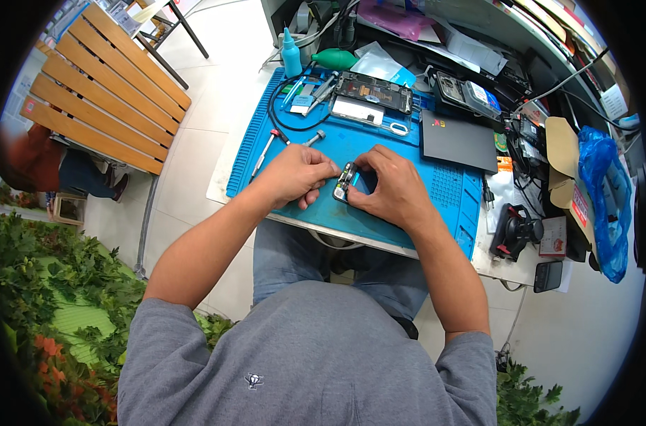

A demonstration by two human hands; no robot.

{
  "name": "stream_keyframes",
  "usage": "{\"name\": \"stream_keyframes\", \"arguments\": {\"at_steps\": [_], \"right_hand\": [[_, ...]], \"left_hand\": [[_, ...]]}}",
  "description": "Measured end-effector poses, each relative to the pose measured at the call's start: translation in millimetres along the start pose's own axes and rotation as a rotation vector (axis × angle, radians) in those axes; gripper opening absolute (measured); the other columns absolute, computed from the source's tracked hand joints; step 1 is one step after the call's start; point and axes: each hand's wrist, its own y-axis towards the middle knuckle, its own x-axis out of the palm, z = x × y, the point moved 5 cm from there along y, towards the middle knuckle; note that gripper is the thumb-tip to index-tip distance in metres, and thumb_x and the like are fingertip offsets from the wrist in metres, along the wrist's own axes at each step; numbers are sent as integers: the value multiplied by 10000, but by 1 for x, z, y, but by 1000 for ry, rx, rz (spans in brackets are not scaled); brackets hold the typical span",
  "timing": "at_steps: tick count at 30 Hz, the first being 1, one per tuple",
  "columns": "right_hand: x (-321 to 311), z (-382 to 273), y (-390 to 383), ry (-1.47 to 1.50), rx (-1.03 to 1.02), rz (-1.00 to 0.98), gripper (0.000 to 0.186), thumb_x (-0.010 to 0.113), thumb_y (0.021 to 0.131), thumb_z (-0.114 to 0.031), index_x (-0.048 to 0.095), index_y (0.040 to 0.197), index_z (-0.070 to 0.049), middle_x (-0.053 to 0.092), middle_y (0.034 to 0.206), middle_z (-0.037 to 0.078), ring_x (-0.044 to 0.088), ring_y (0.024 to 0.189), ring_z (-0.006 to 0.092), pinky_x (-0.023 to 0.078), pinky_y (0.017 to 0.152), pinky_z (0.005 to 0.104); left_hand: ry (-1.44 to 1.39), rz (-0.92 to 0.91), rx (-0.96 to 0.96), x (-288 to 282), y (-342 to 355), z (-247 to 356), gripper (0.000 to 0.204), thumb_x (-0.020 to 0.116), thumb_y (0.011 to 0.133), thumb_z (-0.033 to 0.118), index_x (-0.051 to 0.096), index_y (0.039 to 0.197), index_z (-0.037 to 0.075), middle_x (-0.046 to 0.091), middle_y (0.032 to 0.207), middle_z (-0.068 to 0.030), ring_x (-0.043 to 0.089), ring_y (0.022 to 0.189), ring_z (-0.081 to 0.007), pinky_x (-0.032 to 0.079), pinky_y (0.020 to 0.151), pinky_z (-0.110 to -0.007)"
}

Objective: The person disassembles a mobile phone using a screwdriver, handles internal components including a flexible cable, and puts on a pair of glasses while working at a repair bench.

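Observation:
My right hand [392, 186] grips a small dark phone part [345, 183] by its right side, thumb below and fingers above, over the front of the blue work mat [401, 224]. Small metal and yellowish pieces show along the part's left end. My left hand [301, 175] is closed in a pinch, its fingertips right at that end; whatever they hold is too small to make out. Beyond my left hand lie a slim screwdriver [264, 153] and a shorter grey-handled tool [314, 138]. An opened phone [372, 92] lies farther back.
A black box [458, 140] rests on the mat's right side. At the back left stand a light-blue bottle [291, 57] and a green air blower [334, 59]. A black cable [272, 106] curls nearby. Cables, a cardboard box [570, 170] and a blue plastic bag [605, 202] crowd the right.

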Motion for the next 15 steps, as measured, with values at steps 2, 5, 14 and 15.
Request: {"name": "stream_keyframes", "arguments": {"at_steps": [2, 5, 14, 15], "right_hand": [[1, 1, 0, -14, -17, 10, 374, 901, 796, -261, 775, 1022, 8, 732, 981, 153, 746, 900, 343, 615, 807, 445], [2, 0, 0, -17, -47, 41, 379, 900, 798, -264, 770, 1025, 10, 734, 990, 157, 749, 905, 348, 617, 816, 450], [2, 1, -1, -19, -7, 10, 412, 911, 799, -291, 774, 1046, 8, 736, 1026, 158, 750, 944, 354, 618, 845, 452], [1, -1, -1, -20, -7, 10, 412, 911, 799, -291, 774, 1046, 8, 736, 1026, 158, 750, 944, 354, 618, 845, 452]], "left_hand": [[4, -3, 10, -1, -1, -1, 270, 768, 1054, 203, 771, 1112, -61, 579, 650, 16, 576, 467, -86, 421, 399, -256], [12, -1, 26, -1, -2, -2, 279, 757, 1064, 208, 779, 1127, -63, 582, 652, 15, 583, 473, -86, 434, 406, -255], [33, -7, 73, 0, -7, -2, 284, 741, 1085, 211, 790, 1155, -60, 605, 676, 16, 601, 503, -76, 457, 427, -240], [32, -10, 74, 0, -8, -2, 285, 741, 1087, 210, 793, 1163, -60, 607, 676, 16, 602, 504, -75, 458, 430, -238]]}}
